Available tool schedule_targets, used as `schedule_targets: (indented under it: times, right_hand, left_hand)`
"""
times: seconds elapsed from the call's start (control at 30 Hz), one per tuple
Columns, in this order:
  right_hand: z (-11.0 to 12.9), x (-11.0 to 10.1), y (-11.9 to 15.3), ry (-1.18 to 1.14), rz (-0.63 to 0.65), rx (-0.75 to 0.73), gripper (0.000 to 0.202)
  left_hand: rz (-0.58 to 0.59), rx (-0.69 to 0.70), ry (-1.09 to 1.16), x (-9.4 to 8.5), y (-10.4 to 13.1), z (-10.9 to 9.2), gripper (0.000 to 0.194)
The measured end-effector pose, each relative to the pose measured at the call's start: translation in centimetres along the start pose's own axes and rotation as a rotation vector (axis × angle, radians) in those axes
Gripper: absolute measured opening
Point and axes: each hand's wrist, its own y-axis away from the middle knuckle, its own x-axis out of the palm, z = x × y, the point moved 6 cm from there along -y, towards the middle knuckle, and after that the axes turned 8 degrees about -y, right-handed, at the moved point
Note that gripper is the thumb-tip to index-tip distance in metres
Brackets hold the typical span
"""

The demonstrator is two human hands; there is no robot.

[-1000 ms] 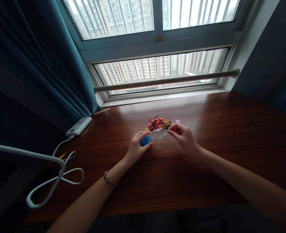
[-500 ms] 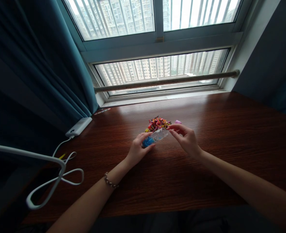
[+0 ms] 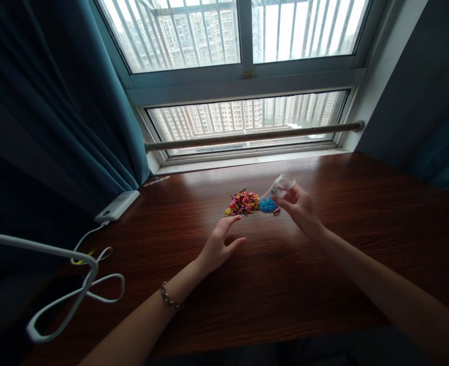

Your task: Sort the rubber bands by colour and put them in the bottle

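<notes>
- Right hand: closed around the upper part of the clear container, gripping it with thumb and fingers.
- Clear container: tilted, with its lower end pointing down and to the left; blue contents sit in that end. Contact between its base and the tabletop cannot be confirmed.
- Left hand: released, grasping nothing; thumb and fingers spread apart, fingertips at the near edge of the colorful pile. Contact with the pile cannot be confirmed.
- Colorful pile: small red, yellow, pink and dark pieces heaped on the tabletop, immediately left of the container.
- Pink item: on the tabletop, below the container and partly hidden; type not identifiable.
- Bracelet: worn on the left wrist.
- White box: at the left rear of the tabletop, beside the blue curtain; a white cord is connected to its near end.
- Window rail: runs horizontally across the window, behind the tabletop.
</notes>
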Motion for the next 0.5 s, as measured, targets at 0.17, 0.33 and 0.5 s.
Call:
schedule_targets:
  times: [0.17,0.33,0.5]
  right_hand:
    - [-0.4,-7.5,-2.9,0.385,-0.308,-0.109,0.043]
    - [-3.4,-10.1,-2.6,0.533,-0.332,-0.065,0.042]
    - [-4.2,-10.9,-2.7,0.586,-0.362,-0.046,0.043]
  left_hand:
    - [-0.042,0.024,-0.109,-0.3,-0.2,0.8,0.034]
    - [-0.022,0.122,-0.176,-0.1,-0.3,0.3,0.021]
    - [0.026,0.132,-0.215,-0.1,-0.1,0.5,0.016]
